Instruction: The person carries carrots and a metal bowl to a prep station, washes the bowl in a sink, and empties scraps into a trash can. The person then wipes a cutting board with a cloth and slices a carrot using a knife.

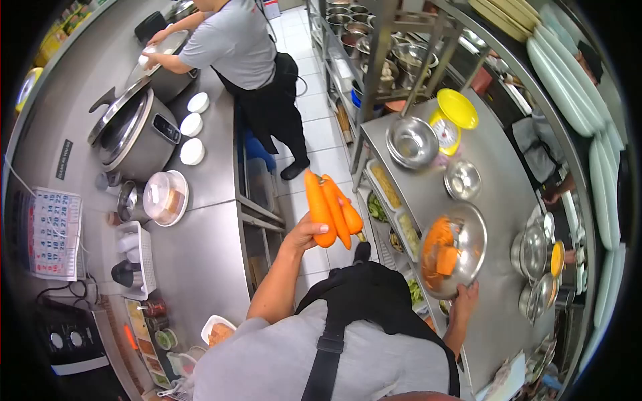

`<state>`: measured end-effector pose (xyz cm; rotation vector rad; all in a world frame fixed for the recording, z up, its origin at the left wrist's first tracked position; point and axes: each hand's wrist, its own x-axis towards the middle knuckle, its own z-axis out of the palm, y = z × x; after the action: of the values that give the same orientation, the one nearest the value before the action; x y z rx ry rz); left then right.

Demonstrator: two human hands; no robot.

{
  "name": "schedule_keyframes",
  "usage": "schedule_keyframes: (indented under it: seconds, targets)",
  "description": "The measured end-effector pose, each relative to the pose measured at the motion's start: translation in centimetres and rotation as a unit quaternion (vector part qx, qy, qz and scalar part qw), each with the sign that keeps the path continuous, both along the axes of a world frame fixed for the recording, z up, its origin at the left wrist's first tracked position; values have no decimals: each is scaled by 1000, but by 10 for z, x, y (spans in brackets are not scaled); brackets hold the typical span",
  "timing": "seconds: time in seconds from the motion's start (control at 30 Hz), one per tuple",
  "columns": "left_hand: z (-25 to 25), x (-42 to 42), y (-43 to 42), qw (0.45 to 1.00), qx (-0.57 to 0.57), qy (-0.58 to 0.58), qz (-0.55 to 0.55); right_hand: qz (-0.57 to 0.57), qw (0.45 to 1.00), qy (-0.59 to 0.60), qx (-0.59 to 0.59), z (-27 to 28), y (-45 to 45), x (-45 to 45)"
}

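Note:
My left hand (pixel 306 232) is closed around several orange carrots (pixel 319 210), held up over the aisle in front of my body. They look smooth, and one shows a short stem end. My right hand (pixel 465 302) grips the near rim of a wide steel bowl (pixel 473 234), which is tilted over the right-hand counter. In the bowl lies a heap of shredded or peeled orange pieces (pixel 436 244), with a blocky orange piece (pixel 447 261) on top. The fingers of my right hand are partly hidden by the rim.
Another person (pixel 251 53) works at the left counter (pixel 204 227), beside a large cooker (pixel 144 134) and small white bowls (pixel 192 125). On the right counter (pixel 418 194) stand steel bowls (pixel 412 142) and a yellow scale (pixel 446 136). White tiles (pixel 314 158) floor the aisle.

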<state>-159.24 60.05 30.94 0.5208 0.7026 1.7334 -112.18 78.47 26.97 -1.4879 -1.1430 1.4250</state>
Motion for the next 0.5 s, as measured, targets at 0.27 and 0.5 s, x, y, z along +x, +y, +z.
schedule_keyframes:
  seconds: [0.27,0.5]
  targets:
    - [46,-102,-26,974,-36,60,214,281,951,126,23,3,98,-289]
    - [73,-160,-42,920,-14,107,376,372,919,115,-58,-2,134,-468]
